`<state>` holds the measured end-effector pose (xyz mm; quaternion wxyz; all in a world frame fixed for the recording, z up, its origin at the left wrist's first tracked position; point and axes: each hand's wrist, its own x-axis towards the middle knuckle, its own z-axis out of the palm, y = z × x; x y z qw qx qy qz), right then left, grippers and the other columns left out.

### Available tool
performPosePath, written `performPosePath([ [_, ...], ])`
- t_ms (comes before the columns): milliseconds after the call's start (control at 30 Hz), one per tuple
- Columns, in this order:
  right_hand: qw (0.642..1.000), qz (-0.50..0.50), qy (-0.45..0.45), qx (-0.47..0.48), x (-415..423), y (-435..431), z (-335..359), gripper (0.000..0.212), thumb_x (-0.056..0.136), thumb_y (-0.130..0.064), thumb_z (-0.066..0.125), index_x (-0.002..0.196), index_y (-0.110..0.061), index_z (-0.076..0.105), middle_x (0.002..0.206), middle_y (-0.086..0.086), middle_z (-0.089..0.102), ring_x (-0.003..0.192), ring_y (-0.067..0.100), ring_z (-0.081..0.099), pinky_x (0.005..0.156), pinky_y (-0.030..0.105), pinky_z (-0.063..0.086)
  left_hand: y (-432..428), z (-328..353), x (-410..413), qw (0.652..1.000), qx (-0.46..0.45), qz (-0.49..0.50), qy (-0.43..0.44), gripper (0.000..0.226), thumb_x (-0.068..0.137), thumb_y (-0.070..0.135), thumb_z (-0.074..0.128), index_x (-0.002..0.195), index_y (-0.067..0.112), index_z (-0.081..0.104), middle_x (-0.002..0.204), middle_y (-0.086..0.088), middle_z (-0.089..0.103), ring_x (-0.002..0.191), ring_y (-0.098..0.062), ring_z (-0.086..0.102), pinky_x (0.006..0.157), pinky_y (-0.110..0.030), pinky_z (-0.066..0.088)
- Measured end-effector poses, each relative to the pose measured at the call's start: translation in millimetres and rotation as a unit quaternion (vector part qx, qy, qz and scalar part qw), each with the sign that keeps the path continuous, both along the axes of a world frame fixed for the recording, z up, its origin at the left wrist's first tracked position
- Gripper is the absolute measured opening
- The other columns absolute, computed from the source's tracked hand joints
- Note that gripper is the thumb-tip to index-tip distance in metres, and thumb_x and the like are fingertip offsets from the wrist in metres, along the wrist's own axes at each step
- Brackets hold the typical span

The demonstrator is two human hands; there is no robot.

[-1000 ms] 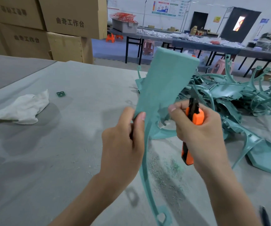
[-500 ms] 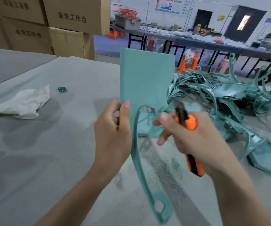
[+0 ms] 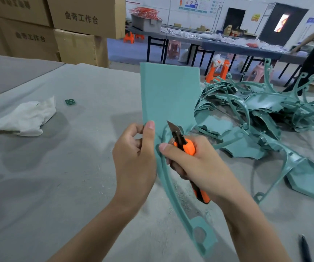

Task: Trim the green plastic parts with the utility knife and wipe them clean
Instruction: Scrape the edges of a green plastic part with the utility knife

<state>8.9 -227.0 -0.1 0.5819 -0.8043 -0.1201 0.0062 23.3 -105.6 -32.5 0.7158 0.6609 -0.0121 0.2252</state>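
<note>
Hands are both working mid-frame in the head view, held up over the grey table (image 3: 57,186). On the near side, the left hand (image 3: 133,159) is pinching the green plastic part (image 3: 169,95) at the lower left edge of its flat panel, thumb on the near face, fingers curling behind. The panel is standing upright above both hands. Its thin curved arm is running down between the hands and ending in a holed tab below the right wrist. Next to it, the right hand (image 3: 195,163) is gripping the utility knife (image 3: 188,146), fingers wrapping the orange-black handle, index finger reaching across to the part's arm just below the left thumb. The blade (image 3: 172,127) is sticking up out of the fist, just right of the left thumb, tip by the panel's bottom edge; contact is hard to tell. The handle end is poking out below the right palm.

A pile of green parts (image 3: 265,110) is lying right of and beyond the right hand, apart from it. A white cloth (image 3: 23,118) is lying crumpled well left of the left hand, with a small green piece (image 3: 70,102) just beyond the cloth. Pale shavings (image 3: 186,201) are lying on the table under the hands. A dark pen-like thing (image 3: 304,248) is lying right of the right forearm. Cardboard boxes (image 3: 84,17) are sitting far beyond the left hand.
</note>
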Motion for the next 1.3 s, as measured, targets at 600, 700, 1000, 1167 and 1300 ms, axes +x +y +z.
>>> performPosePath([
  [600,0.964,0.083,-0.218,-0.126,-8,11,-5,0.062,0.097,-0.067,0.028,0.068,-0.014,0.041,0.058,0.002,0.040,0.055,0.018,0.037,0.054,0.030,0.029,17,12,21,0.976,-0.208,0.051,0.047,0.041,0.100,0.031,0.049,0.061,0.019,0.049,0.047,0.005,0.043,0.046,-0.016,0.038,0.048,-0.030,0.033],
  [700,0.966,0.098,-0.213,-0.107,-12,14,-3,0.054,0.100,-0.063,0.027,0.066,-0.023,0.035,0.058,-0.004,0.035,0.055,0.013,0.033,0.055,0.023,0.026,19,12,20,0.976,-0.203,0.060,0.044,0.042,0.100,0.035,0.049,0.060,0.020,0.045,0.052,-0.002,0.039,0.053,-0.023,0.034,0.050,-0.034,0.030],
  [1000,0.964,0.106,-0.222,-0.102,-17,20,-2,0.040,0.104,-0.053,0.026,0.067,-0.037,0.028,0.057,-0.013,0.030,0.052,0.010,0.032,0.056,0.019,0.023,20,17,17,0.961,-0.259,0.087,0.043,0.042,0.101,0.033,0.044,0.062,0.020,0.041,0.054,-0.003,0.037,0.054,-0.022,0.033,0.047,-0.029,0.028],
  [1167,0.955,0.088,-0.228,-0.169,-19,20,-2,0.040,0.102,-0.051,0.029,0.067,-0.034,0.030,0.057,-0.009,0.034,0.054,0.020,0.036,0.053,0.033,0.026,19,19,17,0.962,-0.252,0.098,0.038,0.040,0.102,0.033,0.043,0.065,0.018,0.040,0.061,-0.009,0.039,0.061,-0.027,0.035,0.051,-0.032,0.030],
  [1300,0.955,0.091,-0.234,-0.160,-22,17,4,0.038,0.102,-0.046,0.031,0.065,-0.038,0.029,0.055,-0.010,0.032,0.051,0.014,0.035,0.054,0.029,0.025,19,17,17,0.969,-0.217,0.111,0.037,0.038,0.101,0.034,0.045,0.067,0.018,0.039,0.064,-0.011,0.036,0.061,-0.030,0.033,0.052,-0.038,0.028],
])
